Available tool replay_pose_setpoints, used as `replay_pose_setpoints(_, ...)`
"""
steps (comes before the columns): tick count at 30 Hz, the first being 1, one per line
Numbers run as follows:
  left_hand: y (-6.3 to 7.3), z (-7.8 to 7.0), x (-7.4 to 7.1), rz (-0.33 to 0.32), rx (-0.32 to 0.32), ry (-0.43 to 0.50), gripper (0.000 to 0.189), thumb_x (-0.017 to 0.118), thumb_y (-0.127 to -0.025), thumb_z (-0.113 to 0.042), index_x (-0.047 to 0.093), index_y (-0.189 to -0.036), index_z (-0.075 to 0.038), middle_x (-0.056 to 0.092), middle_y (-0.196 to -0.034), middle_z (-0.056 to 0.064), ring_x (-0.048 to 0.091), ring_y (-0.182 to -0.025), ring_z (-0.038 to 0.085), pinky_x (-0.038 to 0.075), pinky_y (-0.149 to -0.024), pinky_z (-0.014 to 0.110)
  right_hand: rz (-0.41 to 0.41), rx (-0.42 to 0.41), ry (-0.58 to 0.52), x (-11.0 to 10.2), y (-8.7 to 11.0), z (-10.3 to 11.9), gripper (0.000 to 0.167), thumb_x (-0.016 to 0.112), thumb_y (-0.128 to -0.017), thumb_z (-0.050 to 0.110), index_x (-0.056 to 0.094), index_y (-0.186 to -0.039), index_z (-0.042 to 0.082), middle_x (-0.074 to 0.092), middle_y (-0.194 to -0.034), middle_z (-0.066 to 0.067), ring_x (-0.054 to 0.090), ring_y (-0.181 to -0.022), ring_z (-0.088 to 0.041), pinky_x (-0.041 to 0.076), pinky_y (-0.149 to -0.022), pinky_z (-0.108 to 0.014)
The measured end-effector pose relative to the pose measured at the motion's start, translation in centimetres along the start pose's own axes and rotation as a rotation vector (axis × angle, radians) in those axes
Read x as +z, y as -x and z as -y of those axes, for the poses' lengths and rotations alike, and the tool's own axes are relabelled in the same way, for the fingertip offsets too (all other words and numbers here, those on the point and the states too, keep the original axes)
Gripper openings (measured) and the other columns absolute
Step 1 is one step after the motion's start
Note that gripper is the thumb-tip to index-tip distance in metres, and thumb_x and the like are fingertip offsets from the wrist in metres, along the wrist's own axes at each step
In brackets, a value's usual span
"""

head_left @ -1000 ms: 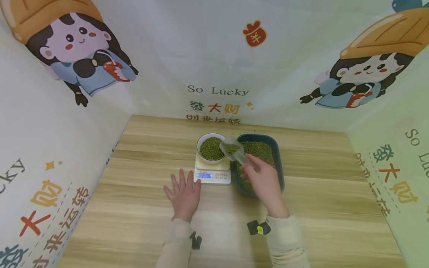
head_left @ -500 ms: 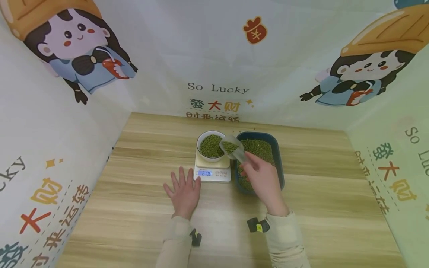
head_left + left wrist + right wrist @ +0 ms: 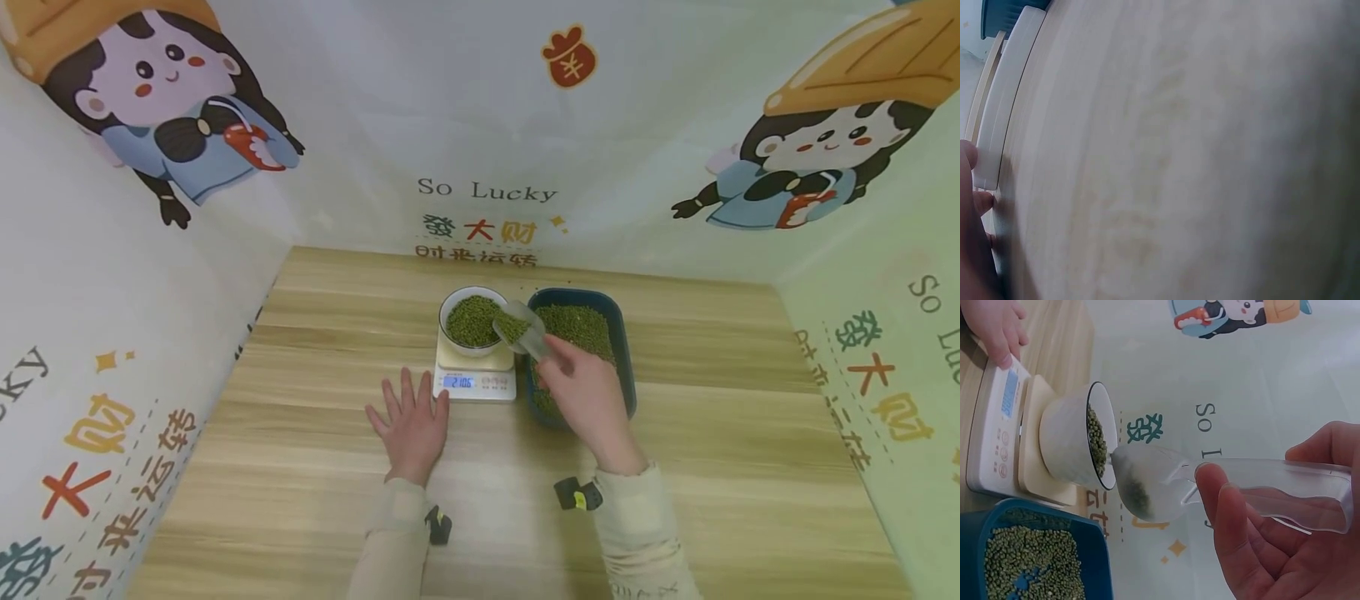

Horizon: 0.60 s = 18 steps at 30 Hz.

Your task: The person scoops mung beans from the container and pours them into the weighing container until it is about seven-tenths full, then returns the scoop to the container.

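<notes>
My right hand (image 3: 588,400) grips a clear plastic scoop (image 3: 1154,481) by its handle. Green beans lie in the scoop, whose tip is at the right rim of a white bowl (image 3: 1063,434) with a dark edge. Green beans partly fill the bowl too, and it stands on a white kitchen scale (image 3: 491,385). The lit display (image 3: 458,382) appears to read 210.6. Fingers spread, my left hand (image 3: 416,429) rests on the table at the scale's front left corner, its thumb against the scale. In the left wrist view only part of that hand and the scale's side show.
A dark blue tub (image 3: 628,367) of green beans stands right of the scale, under my right hand. A few loose beans lie behind it on the wooden table (image 3: 735,417). Printed cloth walls (image 3: 360,150) enclose the back and sides.
The head view has tipped down a little, so everything sits higher. The scoop has tilted slightly, with its beans nearer the tip. The left hand stays put, and the display looks the same.
</notes>
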<state>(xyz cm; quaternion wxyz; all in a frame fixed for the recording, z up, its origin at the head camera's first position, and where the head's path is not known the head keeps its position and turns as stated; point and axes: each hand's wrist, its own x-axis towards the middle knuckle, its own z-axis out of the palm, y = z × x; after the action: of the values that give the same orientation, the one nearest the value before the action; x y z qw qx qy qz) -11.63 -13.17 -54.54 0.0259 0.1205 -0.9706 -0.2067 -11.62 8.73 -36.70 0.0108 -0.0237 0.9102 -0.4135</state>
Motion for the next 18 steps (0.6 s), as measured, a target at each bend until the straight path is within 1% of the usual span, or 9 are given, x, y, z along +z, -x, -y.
replay_pose_setpoints(2, 0.0, 0.0, -0.1, 0.0, -0.001, 0.0, 0.058, 0.022, -0.092, -0.054, 0.029, -0.141, -0.022, 0.006, -0.15, 0.007, -0.008, -0.133, 0.035, -0.013, -0.096, 0.062, 0.004, 0.0, 0.003, 0.0, 0.0, 0.1, 0.043, 0.044, -0.086, 0.029, 0.051, -0.127, 0.016, 0.066, -0.074, 0.003, 0.033, -0.038, -0.014, 0.027, -0.032, -0.027)
replay_pose_setpoints(6, -0.1, -0.1, -0.2, 0.006, -0.006, -0.006, 0.058, 0.023, -0.092, -0.053, 0.028, -0.141, -0.023, 0.006, -0.15, 0.006, -0.008, -0.133, 0.034, -0.013, -0.096, 0.061, 0.009, -0.002, 0.002, -0.1, 0.0, 0.4, 0.044, 0.043, -0.086, 0.029, 0.051, -0.127, 0.016, 0.067, -0.076, 0.002, 0.038, -0.039, -0.015, 0.028, -0.032, -0.027)
replay_pose_setpoints(10, -0.1, -0.1, -0.1, 0.013, -0.008, -0.018, 0.057, 0.023, -0.092, -0.053, 0.027, -0.141, -0.024, 0.005, -0.15, 0.006, -0.008, -0.133, 0.034, -0.012, -0.096, 0.062, -0.004, -0.013, 0.019, -0.2, 0.0, 0.6, 0.044, 0.043, -0.085, 0.029, 0.052, -0.127, 0.017, 0.067, -0.077, 0.004, 0.041, -0.04, -0.016, 0.028, -0.032, -0.027)
replay_pose_setpoints(15, -0.1, -0.2, -0.1, 0.014, -0.012, -0.019, 0.057, 0.024, -0.092, -0.053, 0.027, -0.141, -0.024, 0.005, -0.15, 0.006, -0.008, -0.133, 0.034, -0.012, -0.096, 0.062, -0.027, -0.044, 0.045, -0.3, 0.0, 1.0, 0.043, 0.044, -0.085, 0.029, 0.053, -0.126, 0.017, 0.064, -0.073, 0.005, 0.034, -0.037, -0.013, 0.027, -0.031, -0.027)
replay_pose_setpoints(18, -0.1, -0.2, -0.1, 0.015, -0.017, -0.017, 0.057, 0.024, -0.092, -0.053, 0.027, -0.141, -0.024, 0.005, -0.15, 0.005, -0.009, -0.133, 0.034, -0.012, -0.096, 0.061, -0.036, -0.058, 0.052, -0.3, 0.1, 1.2, 0.043, 0.044, -0.085, 0.028, 0.053, -0.125, 0.016, 0.061, -0.068, 0.002, 0.03, -0.036, -0.012, 0.026, -0.031, -0.027)
